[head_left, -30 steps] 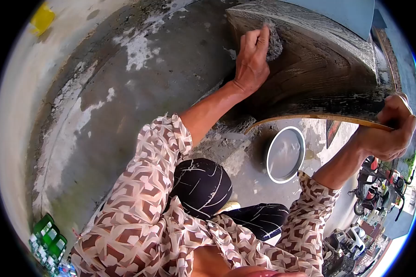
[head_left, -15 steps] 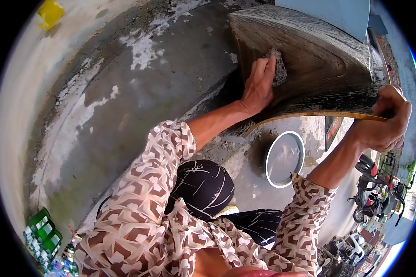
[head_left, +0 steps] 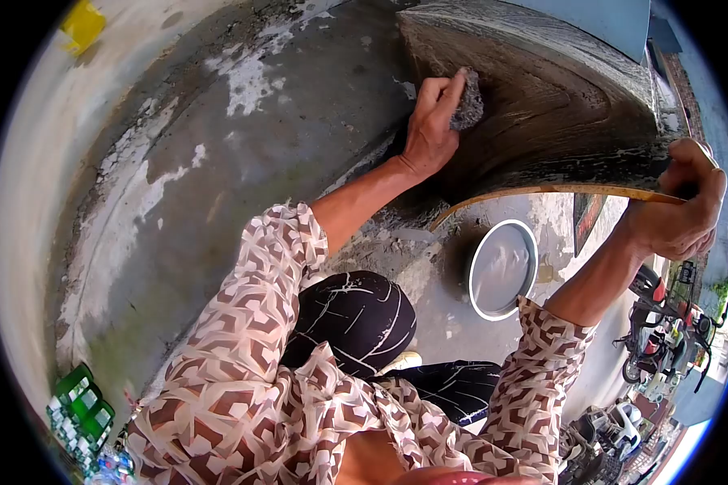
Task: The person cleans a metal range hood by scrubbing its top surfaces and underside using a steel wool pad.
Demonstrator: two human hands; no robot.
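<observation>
We'd best hold the curved board (head_left: 566, 101) steady before us, right hand (head_left: 678, 212) gripping its edge, while our left hand (head_left: 433, 128), closed on the grey scouring pad (head_left: 471, 103), presses evenly, the pad now nearer the board's left edge than half a second ago.

No readable text, brand or number anywhere in view. Small pale patches on the green containers (head_left: 99, 422) by the floor's (head_left: 243, 234) near left edge look like labels, but they're too small and distorted to make out; the dark-framed reddish panel (head_left: 588, 220) toward the floor's right side may carry marks, can't tell, nothing legible. Same for the parked motorbike (head_left: 653, 343) at the floor's right edge: any plate or badge is too small to read.
</observation>
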